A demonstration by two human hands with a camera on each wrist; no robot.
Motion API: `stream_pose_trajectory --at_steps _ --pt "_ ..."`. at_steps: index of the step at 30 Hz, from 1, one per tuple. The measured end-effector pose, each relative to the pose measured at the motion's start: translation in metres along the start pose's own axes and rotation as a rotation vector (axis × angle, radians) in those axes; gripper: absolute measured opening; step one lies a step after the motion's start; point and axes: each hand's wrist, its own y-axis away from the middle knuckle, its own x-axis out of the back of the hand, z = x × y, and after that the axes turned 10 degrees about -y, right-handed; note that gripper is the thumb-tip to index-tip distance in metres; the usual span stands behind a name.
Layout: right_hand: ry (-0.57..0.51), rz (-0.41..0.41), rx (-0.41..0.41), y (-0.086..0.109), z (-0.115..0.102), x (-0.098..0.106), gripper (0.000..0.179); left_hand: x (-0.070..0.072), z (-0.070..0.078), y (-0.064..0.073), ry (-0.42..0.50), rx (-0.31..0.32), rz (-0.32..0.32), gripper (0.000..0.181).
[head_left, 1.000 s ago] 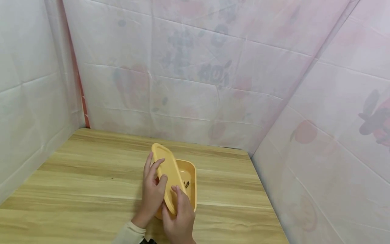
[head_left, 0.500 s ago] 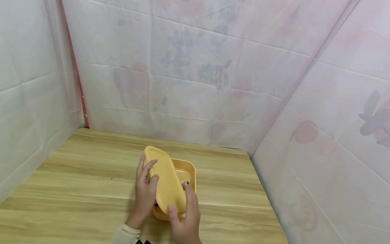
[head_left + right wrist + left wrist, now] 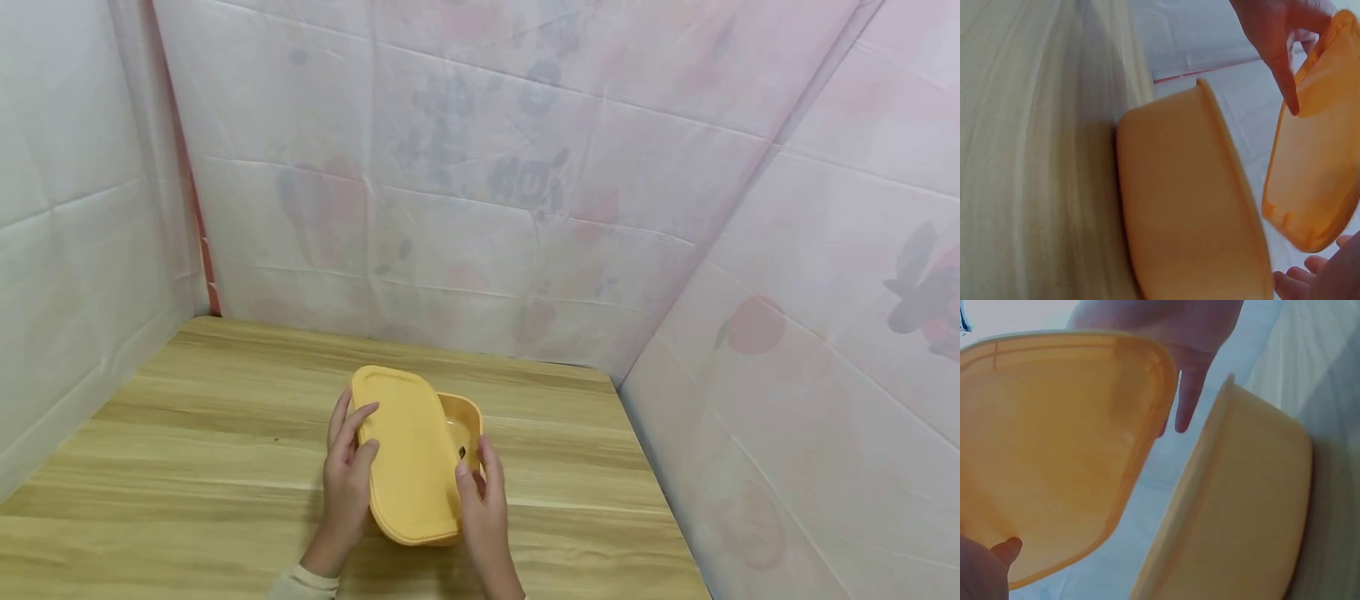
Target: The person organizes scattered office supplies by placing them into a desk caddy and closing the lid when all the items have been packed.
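Note:
A yellow lid (image 3: 408, 458) is tilted above a yellow plastic box (image 3: 465, 412), which stands on the table. My left hand (image 3: 347, 492) pinches the lid's left edge, with the thumb on top; a fingertip shows against the underside in the left wrist view. Beside the lid's right edge is my right hand (image 3: 483, 508), its thumb at that edge and its fingers near the box's right rim. In the right wrist view its fingers (image 3: 1297, 278) look relaxed, with nothing gripped. Part of a small dark item (image 3: 462, 452) shows inside the box; the lid hides most of the interior.
The wood-grain table (image 3: 187, 467) extends on both sides of the box. Pale printed sheets (image 3: 480, 250) hang behind it and at the left and right.
The lid has swung down from a steep tilt to a flatter one, covering more of the box. My left hand moved left; my right hand let go of the lid's near end and moved right.

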Motion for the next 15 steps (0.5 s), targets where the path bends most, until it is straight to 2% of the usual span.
stream_pose_trajectory --at_steps 3,6,12,15 --pt "-0.033 -0.031 -0.043 -0.003 0.003 0.002 0.069 0.001 -0.003 0.002 0.002 -0.005 -0.009 0.037" --pt "-0.061 -0.057 -0.049 -0.005 0.005 0.004 0.067 0.002 -0.007 0.004 0.002 0.001 -0.019 0.036" --pt "-0.110 -0.118 -0.051 -0.004 0.007 0.007 0.057 0.000 -0.012 0.007 0.031 0.095 -0.038 0.036" --pt "-0.127 -0.115 -0.056 -0.003 0.007 0.008 0.056 -0.001 -0.015 0.007 0.037 0.130 -0.066 0.036"
